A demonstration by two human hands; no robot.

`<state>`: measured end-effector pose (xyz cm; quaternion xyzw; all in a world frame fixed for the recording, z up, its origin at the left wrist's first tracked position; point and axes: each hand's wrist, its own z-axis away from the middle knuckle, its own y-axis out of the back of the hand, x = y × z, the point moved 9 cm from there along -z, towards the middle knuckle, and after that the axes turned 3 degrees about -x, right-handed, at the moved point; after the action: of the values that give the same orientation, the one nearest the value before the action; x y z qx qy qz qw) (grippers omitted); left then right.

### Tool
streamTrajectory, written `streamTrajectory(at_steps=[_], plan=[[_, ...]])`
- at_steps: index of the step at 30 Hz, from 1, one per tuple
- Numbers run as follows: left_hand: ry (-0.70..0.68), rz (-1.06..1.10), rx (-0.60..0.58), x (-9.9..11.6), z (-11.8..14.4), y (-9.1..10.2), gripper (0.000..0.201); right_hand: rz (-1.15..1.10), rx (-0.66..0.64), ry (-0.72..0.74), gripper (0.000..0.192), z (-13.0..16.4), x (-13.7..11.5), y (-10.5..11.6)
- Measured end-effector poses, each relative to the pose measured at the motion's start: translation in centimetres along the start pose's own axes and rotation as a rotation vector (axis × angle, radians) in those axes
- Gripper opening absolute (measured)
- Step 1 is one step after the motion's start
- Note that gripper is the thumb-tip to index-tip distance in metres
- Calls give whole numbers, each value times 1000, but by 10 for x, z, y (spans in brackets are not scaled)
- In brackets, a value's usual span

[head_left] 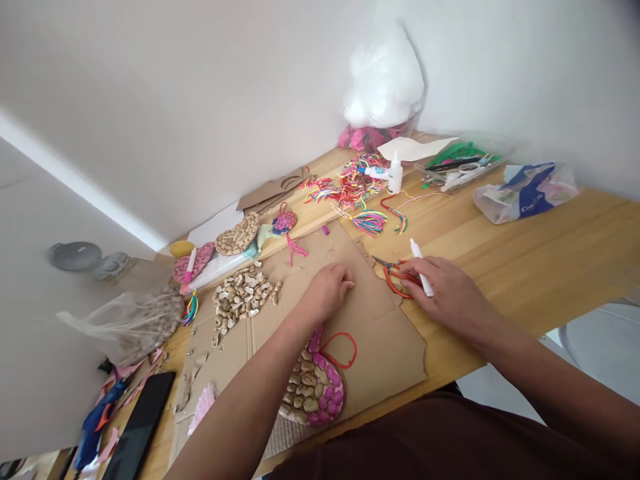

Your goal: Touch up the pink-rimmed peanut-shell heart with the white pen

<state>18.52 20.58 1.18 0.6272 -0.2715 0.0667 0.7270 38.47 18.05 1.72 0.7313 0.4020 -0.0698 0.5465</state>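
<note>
My right hand [450, 293] holds a white marker [421, 267] upright and tilted. Its fingertips touch or lie over the orange handles of a dark-jawed tool [393, 275], which could be pliers or scissors. Over the middle of a cardboard sheet [385, 333], my left hand [327, 290] has its fingers curled in; whatever they hold, if anything, is hidden. Below my left forearm lies a peanut-shell-covered piece [307, 387], partly hidden, its edge shells coloured magenta. A red cord loop [354, 353] sticks out from its top.
Loose peanut shells [243, 293] cover the cardboard's left side. A purple cap [325, 230] lies near its far edge. Behind are coloured yarn [357, 183], a yarn tassel [369, 221] and a glue bottle [395, 177]. A glue gun [100, 423] and black phone [140, 427] lie at left.
</note>
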Motion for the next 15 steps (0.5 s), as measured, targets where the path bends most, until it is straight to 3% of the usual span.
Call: streamTrajectory(at_steps=[3,7,9,11,15], plan=[[88,-20,94,-25,6,30,7,4,-9,6,13,0,1,-2],[263,-58,260,-85,24,90,5,14,-13,15,13,0,1,-3],[336,-72,272,-112,30,107,5,24,-11,16,14,0,1,-2],[380,-82,241,-130,31,111,3,38,-13,20,15,-1,1,-2],[402,-111,131,-142,22,97,16,46,-19,31,15,-1,0,-2]])
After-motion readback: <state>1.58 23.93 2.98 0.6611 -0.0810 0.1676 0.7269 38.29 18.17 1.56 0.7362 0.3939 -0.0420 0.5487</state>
